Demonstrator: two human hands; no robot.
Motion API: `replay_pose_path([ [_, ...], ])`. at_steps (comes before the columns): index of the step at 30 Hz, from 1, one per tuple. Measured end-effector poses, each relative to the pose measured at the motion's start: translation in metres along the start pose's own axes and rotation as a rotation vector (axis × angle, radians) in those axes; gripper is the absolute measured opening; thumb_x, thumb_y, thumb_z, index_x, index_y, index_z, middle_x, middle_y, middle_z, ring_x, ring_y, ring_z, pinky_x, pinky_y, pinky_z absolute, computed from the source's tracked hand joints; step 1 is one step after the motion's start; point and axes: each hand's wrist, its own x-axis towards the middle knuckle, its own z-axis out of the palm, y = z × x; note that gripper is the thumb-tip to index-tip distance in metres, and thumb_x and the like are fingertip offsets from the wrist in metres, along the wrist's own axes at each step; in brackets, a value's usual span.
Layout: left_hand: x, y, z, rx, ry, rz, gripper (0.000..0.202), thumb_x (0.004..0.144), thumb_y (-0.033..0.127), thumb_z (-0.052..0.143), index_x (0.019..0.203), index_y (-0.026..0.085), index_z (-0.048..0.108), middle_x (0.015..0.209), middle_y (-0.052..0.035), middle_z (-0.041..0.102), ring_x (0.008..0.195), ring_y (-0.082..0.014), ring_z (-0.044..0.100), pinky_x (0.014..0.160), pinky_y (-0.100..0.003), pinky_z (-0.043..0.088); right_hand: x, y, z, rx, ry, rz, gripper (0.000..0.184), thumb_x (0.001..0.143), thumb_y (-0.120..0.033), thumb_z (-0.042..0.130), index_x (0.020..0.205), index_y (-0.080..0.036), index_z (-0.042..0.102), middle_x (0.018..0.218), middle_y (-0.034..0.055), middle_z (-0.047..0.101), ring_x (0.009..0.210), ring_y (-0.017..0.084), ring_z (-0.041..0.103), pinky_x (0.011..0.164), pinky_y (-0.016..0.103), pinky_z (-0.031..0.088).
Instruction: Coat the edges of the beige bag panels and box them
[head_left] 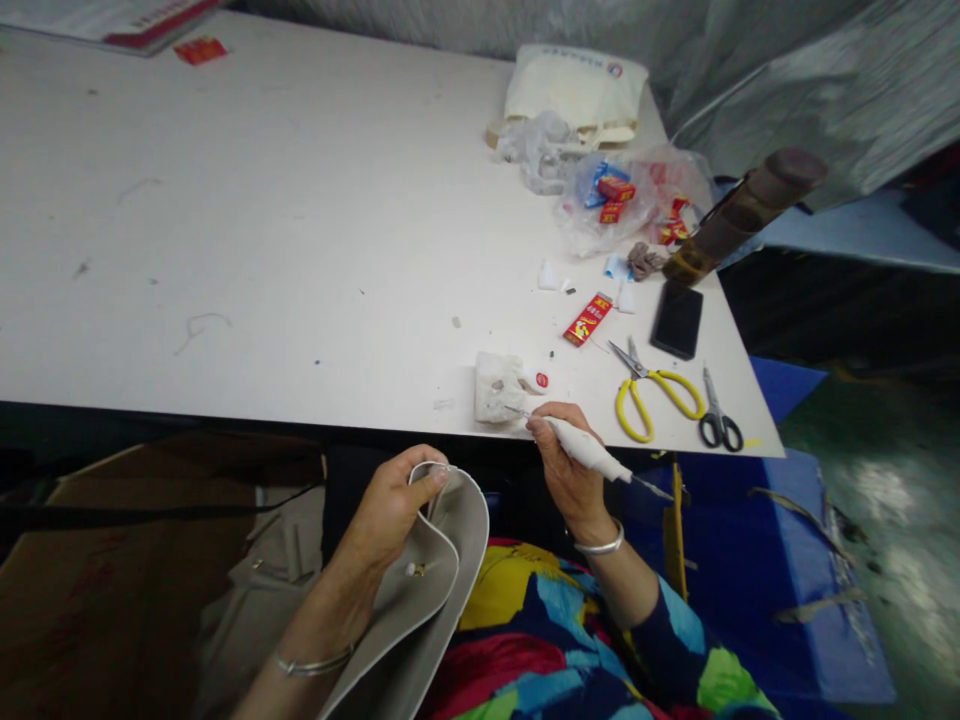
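My left hand [394, 510] pinches the rim of a pale grey bag-like piece [469, 545] with two curved edges standing apart. A small metal fitting [417, 570] shows on its inner face. Over the table's front edge, my right hand [566, 470] wraps round a white-handled tool [589, 450]. Its thin metal tip points left, and a twisted strand trails from its back end. Right by that tip lies a crumpled white wad [496, 385], stained and with holes in it. I cannot tell whether the tip touches the wad.
Yellow-handled scissors [637, 375], small black-handled scissors [720, 425], a phone [677, 318] and a red box [589, 320] lie on the right of the white table [262, 250]. Behind them are a tall bottle [750, 215], a plastic bag [581, 220] and a cream tote bag [574, 90].
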Motion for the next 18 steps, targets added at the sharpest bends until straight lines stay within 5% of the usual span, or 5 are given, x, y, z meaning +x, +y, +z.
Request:
replay_pose_path([
  [18, -0.0031, -0.0040, -0.0087, -0.045, 0.056, -0.018, 0.036, 0.065, 0.040, 0.089, 0.081, 0.015, 0.068, 0.073, -0.0009, 0.065, 0.068, -0.0150, 0.055, 0.067, -0.026, 0.043, 0.0049, 0.0018, -0.0006, -0.027, -0.003, -0.034, 0.016, 0.103, -0.036, 0.066, 0.094, -0.023, 0.068, 0.086, 0.0015, 0.069, 0.080, 0.019, 0.065, 0.077, 0.033, 0.053],
])
